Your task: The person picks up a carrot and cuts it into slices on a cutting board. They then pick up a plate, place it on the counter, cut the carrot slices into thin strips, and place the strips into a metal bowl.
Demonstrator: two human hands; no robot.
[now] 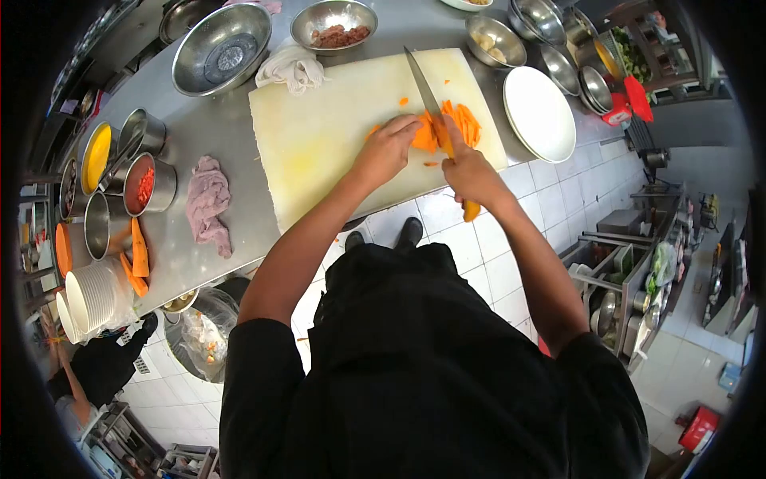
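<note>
My right hand [476,177] grips a kitchen knife [424,85] by its yellow handle, blade pointing away from me over the cutting board [319,120]. Curled fingers of my left hand [387,152] press on a piece of carrot [423,137] just left of the blade. Cut carrot strips [467,124] lie in a pile to the right of the knife, and a few small orange bits are scattered on the board. The undersides of my left fingers are hidden.
Behind the board stand a bowl of reddish meat [339,36] and a steel bowl [222,52]. White plates [539,114] overlap the right table edge. Steel pots [150,184], whole carrots [140,247] and a pink cloth [209,206] are left. Another person [80,383] is at lower left.
</note>
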